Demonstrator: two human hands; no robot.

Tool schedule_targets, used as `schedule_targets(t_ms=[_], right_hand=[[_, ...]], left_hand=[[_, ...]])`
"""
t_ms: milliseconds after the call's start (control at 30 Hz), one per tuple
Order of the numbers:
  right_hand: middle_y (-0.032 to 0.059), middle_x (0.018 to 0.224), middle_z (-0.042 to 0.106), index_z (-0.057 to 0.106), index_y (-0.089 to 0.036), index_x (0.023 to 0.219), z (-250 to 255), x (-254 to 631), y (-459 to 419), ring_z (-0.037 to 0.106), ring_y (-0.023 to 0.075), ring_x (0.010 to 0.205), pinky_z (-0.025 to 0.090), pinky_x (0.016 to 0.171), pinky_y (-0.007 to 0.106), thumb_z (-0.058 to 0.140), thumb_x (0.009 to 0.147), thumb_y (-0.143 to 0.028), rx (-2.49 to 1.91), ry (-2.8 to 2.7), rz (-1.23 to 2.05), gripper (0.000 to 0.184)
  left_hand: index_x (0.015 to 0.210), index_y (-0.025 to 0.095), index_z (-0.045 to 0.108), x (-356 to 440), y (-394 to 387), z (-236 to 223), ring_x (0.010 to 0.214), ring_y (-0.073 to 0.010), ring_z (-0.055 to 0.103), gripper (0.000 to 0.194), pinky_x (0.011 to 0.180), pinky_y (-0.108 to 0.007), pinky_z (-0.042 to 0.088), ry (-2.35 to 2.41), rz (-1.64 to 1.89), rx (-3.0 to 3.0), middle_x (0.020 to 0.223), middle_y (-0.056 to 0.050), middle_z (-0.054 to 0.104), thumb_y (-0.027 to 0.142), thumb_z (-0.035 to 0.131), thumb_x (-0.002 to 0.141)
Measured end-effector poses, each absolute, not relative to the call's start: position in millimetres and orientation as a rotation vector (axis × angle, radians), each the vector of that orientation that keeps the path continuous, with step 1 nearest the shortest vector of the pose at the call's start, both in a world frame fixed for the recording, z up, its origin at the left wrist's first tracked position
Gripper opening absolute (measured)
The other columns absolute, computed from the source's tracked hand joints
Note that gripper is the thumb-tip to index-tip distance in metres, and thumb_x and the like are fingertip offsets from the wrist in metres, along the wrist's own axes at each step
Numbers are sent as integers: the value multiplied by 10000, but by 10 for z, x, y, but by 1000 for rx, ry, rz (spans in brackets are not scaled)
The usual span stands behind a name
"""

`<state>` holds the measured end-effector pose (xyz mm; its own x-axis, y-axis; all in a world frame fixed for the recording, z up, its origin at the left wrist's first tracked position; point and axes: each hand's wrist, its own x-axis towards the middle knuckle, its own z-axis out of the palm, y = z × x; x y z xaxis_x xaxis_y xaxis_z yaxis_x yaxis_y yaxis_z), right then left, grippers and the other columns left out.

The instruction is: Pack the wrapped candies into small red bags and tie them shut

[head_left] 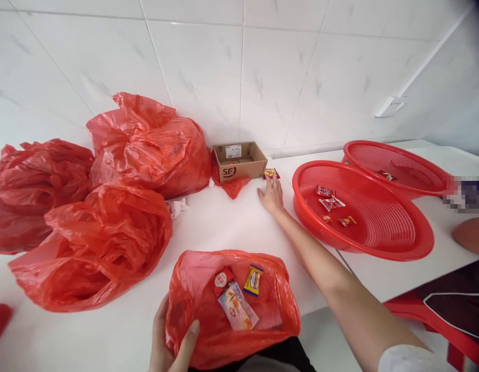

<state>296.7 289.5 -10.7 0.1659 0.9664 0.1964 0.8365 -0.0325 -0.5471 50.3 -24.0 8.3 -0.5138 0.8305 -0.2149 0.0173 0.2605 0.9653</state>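
Head cam: our R hand (271, 194) is out at full reach, palm down, fingers spread, i.e. open. Fingertips are at the near edge of a yellow-and-red snack pkt (270, 173); can't tell if they press on it or just touch. Pkt lies flat on the white table (223, 222), just off the R front corner of the cardboard box (245, 169). It's straight ahead of our fingertips, long axis approx L-R, so across the fingers. R hand is much nearer; L hand (173, 336) is well apart, closed on the L rim of the open red bag (231, 356), thumb inside, fingers outside.

Bag has a pink-and-blue pkt (238, 307), a yellow-and-blue pkt (253, 280) and a red pkt w/ round white label (223, 279). Front red basket (394, 217), R of our forearm, has a few small pkts too.

Text: we can read "SF" on box front. White label (233, 151) inside box + pkt print: too small, no brands legible.
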Motion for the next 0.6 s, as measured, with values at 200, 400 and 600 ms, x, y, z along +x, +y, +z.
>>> schedule_targets(t_ms=[200, 400, 600], right_hand=[[100, 1439, 493, 492, -231, 1313, 336, 2916, 1601, 463, 209, 1337, 437, 1045, 358, 496, 953, -347, -1390, -1849, 708, 378], [41, 1060, 698, 609, -258, 1148, 970, 3029, 512, 660, 172, 995, 524, 884, 309, 515, 956, -236, -952, -2075, 847, 215], [80, 1379, 560, 507, -270, 1355, 534, 2651, 333, 539, 250, 1240, 445, 1034, 416, 630, 887, -265, -1036, -2529, 805, 484]], left_hand=[[1321, 328, 505, 420, -227, 180, 1320, -314, 473, 655, 1130, -458, 345, 1827, 1257, 869, 1367, -52, 563, 555, 689, 734], [1189, 272, 649, 336, -304, 186, 1210, -304, 552, 534, 1069, -423, 400, 1879, 1243, 957, 1201, -58, 653, 574, 661, 749], [986, 255, 729, 308, -340, 156, 1040, -286, 661, 447, 903, -350, 528, 1814, 1293, 820, 1026, -53, 738, 592, 704, 695]])
